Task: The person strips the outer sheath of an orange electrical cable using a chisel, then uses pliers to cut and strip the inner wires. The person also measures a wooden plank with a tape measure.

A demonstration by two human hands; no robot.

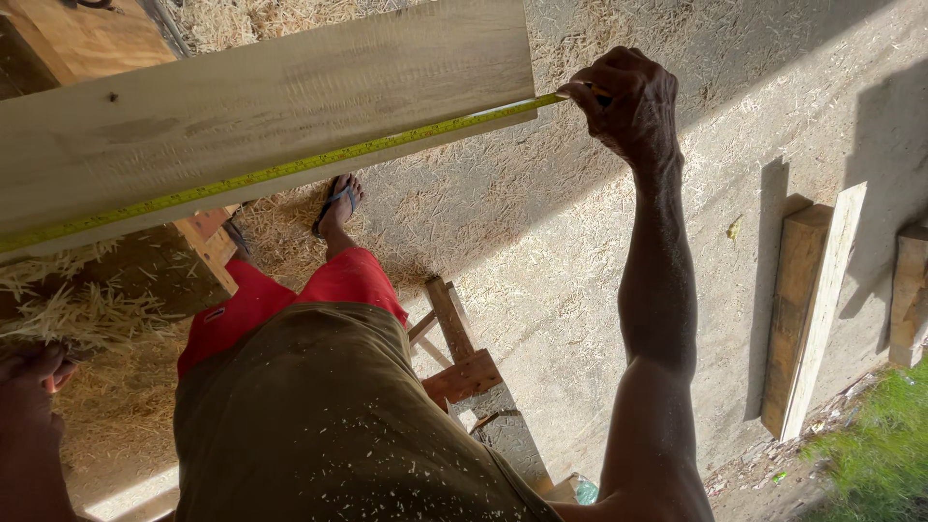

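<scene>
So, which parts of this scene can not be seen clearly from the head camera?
- Left hand: cut off by the left edge; whatever it holds is hidden.
- Yellow tape measure: its far end runs off the left edge; markings are too small.
- Right hand: pinches the tape's end at the plank; fingertips hide the tip.

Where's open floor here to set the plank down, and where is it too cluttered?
Free: the shaving-strewn concrete floor between the right hand at the tape measure and the boards leaning on edge. Crowded: beneath the plank, where the wooden stand, shavings pile and sandalled foot sit, plus the wooden frame by the legs.
</scene>
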